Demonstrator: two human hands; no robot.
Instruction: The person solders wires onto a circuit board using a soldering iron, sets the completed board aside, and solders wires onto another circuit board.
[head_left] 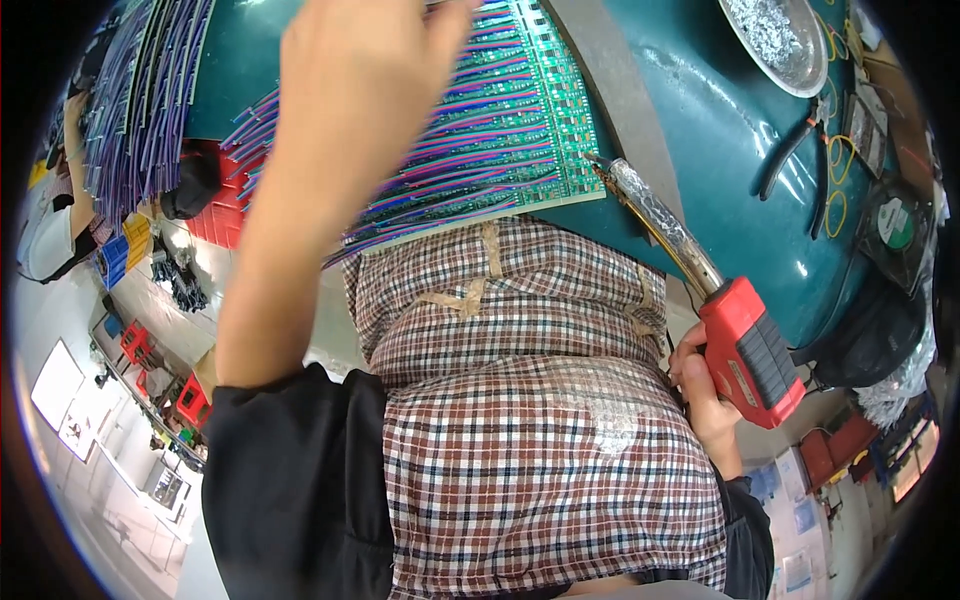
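Pliers [792, 152] nr bowl [806, 76]; R hand [706, 398] grips iron [743, 350]; L hand [365, 60] (hiding PCBs [568, 110]): grip unclear.

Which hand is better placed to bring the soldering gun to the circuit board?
Probably the right hand, which holds the soldering gun, its tip by the circuit board. The left hand is away from the gun.

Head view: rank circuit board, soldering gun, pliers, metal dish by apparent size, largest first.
1. Circuit board, partly covered
2. Soldering gun
3. Pliers and metal dish: too alike to rank; frame cuts off the dish
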